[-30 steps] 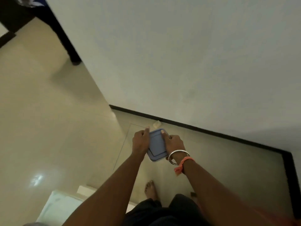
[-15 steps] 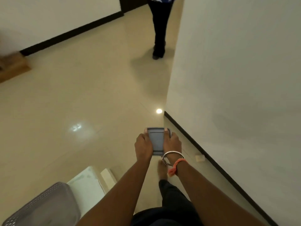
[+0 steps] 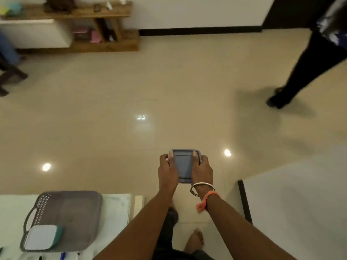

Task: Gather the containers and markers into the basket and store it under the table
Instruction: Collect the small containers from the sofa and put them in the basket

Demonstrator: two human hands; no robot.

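Currently, two thumbs (image 3: 171,157) lie flat on the lid of one blue container (image 3: 185,167), which the left hand (image 3: 167,171) and right hand (image 3: 202,170) clamp from either side above the floor, right of the table. One grey basket (image 3: 75,211) sits on the white table (image 3: 117,203) and holds one second container (image 3: 42,240). Markers (image 3: 62,257) at the bottom edge are cut off, so their count cannot be told.

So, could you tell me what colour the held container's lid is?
The container's lid is muted blue-grey; the head view shows it best.
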